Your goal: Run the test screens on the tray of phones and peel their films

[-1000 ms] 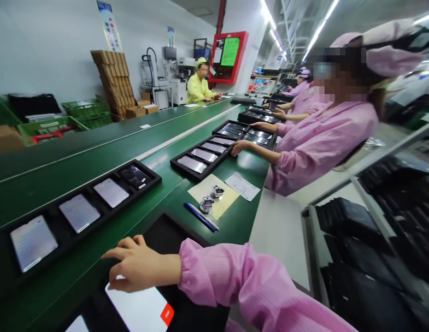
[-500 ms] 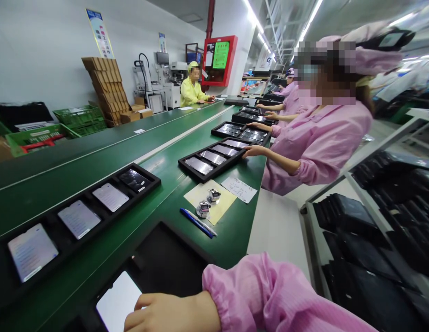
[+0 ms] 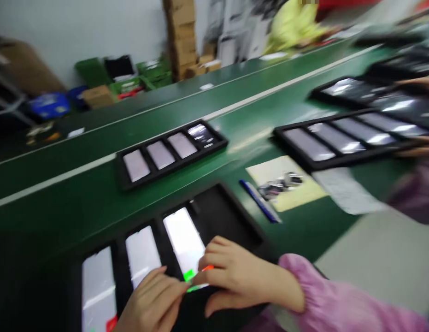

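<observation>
My right hand, in a pink sleeve, is curled with its fingertips pinched at the near end of a lit white phone. A small orange and green tab shows at those fingertips. My left hand reaches in from below, fingers stretched, tips touching the same end of the phone. The phone lies in a black tray beside two other lit phones; the tray's rightmost compartment holds nothing. The picture is smeared by motion.
A second black tray with several phones lies farther out on the green belt. To the right are a blue pen, a yellow sheet with small metal parts, white paper and a co-worker's trays. Cardboard boxes stand behind.
The view has swung left and down. My right hand has drawn back to the near end of the phone, and my left hand has come into view and joined it.
</observation>
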`<action>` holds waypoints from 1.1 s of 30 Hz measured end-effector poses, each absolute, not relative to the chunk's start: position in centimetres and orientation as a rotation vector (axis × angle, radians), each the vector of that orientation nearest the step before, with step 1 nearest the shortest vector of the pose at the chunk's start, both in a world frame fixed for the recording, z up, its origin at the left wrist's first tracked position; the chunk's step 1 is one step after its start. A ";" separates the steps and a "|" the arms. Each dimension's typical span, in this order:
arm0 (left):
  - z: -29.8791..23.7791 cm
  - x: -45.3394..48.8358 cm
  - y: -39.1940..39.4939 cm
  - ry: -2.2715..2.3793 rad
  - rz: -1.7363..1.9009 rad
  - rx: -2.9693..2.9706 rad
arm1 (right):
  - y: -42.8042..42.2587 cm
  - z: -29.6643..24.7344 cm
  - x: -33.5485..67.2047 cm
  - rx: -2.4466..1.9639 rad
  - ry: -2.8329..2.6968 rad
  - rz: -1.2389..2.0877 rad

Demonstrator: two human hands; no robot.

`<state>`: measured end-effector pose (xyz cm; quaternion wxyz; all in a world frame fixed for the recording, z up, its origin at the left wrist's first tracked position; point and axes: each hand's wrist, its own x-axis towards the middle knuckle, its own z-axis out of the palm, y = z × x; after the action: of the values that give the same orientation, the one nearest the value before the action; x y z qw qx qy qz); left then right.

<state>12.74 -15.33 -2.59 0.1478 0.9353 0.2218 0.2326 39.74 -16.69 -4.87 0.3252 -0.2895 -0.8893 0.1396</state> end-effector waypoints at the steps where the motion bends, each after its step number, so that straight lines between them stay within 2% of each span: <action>1: -2.4 12.6 -15.6 0.704 0.599 2.642 | -16.4 -4.8 40.4 -0.766 -2.331 0.441; 5: -1.3 12.2 -16.4 0.755 0.526 2.504 | -14.9 -4.6 42.3 -0.851 -2.323 0.606; 16: 1.4 8.6 -12.9 0.848 0.353 2.507 | -14.4 -3.2 41.5 -0.715 -2.479 0.587; 33: -0.7 8.6 -7.3 0.930 0.433 2.718 | -14.6 -4.1 40.8 -0.717 -2.608 0.304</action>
<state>8.62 -7.31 -0.73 0.1178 0.9291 0.3178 0.1481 40.79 -14.63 -4.06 0.2081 -0.2577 -0.9372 0.1093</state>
